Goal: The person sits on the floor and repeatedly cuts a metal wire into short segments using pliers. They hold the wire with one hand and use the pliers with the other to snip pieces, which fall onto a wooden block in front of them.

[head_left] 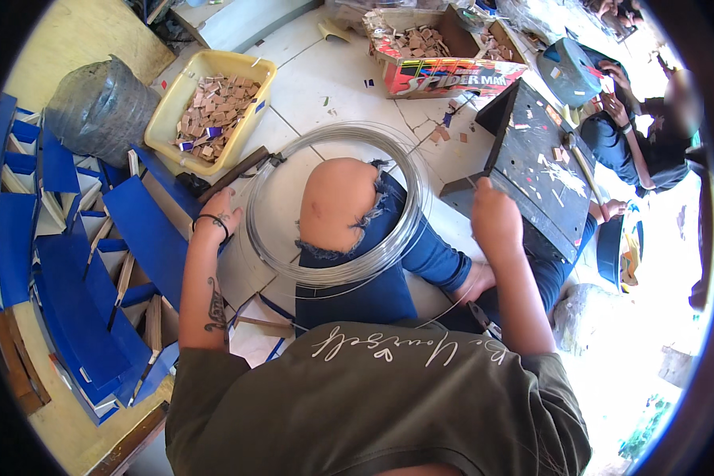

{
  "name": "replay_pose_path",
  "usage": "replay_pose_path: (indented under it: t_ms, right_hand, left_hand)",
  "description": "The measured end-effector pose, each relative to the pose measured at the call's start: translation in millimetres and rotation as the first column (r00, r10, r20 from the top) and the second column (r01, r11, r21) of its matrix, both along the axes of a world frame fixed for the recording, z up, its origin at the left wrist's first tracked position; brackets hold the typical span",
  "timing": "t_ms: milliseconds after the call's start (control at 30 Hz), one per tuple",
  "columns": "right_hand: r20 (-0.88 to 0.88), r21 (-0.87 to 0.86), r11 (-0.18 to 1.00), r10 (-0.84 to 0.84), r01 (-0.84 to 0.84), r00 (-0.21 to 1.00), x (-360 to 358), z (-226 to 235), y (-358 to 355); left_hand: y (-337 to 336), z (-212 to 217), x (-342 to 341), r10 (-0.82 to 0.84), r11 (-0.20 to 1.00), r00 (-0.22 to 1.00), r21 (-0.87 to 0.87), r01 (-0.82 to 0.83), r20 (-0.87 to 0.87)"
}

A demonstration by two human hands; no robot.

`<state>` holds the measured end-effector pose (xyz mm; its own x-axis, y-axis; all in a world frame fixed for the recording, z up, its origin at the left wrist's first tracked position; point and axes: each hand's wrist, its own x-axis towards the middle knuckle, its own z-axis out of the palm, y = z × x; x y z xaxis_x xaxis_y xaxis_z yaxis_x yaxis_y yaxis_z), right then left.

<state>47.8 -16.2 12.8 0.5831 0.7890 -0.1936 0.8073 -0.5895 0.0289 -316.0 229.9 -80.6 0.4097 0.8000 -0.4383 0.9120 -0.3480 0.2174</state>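
A large coil of thin silvery wire (266,250) lies around my bent knee, which shows through torn jeans. My left hand (220,209), with a black band at its wrist, is open left of the coil, its fingertips close beside a brown wooden stick (242,169). Whether they touch the stick is hard to tell. My right hand (496,213) is closed in a fist at the near edge of a black wooden bench (523,151); what it grips, if anything, is hidden. Below the coil, a loose wire strand runs toward a pair of pliers (484,319) near my foot.
Blue boards and box pieces (79,278) pile up at left, beside a yellow basin (266,75) of small wooden squares. A cardboard box (452,75) of similar pieces stands far off. A hammer (583,165) lies on the bench. Another person (646,151) sits at right.
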Motion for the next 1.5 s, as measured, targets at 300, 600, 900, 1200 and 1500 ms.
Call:
replay_pose_path:
  t_ms: [300, 600, 900, 1200, 1500]
  right_hand:
    - [0.024, 0.378, 0.902, -0.237, 0.211, 0.971, 25.6, 50.0, -87.1]
    - [-0.685, 0.636, 0.442, -0.054, 0.632, 0.727, 33.5, 95.0, -174.5]
    - [-0.628, 0.528, 0.331, 0.772, 0.782, 0.097, 38.5, 129.9, -165.1]
    - [-0.478, 0.484, 0.492, 0.842, 0.724, -0.252, 123.5, 170.5, -108.7]
    - [-0.664, 0.725, 0.562, 0.724, 0.398, 0.187, 119.8, 177.0, -60.7]
  left_hand:
    - [-64.0, 77.3, 51.1, -0.270, 0.963, 0.890, 0.111, 0.246, 0.367]
    - [-245.5, 134.9, 164.9, -0.415, 0.221, 0.352, -0.282, 0.934, 0.839]
    - [-252.1, 128.6, 123.6, -0.342, 0.248, 0.352, -0.277, 0.928, 0.871]
    - [-229.3, 117.4, -39.2, -0.594, 0.679, 0.422, 0.146, 0.720, 0.685]
    - [-186.5, 145.5, -114.7, -0.086, 0.827, 0.914, -0.483, 0.287, 0.397]
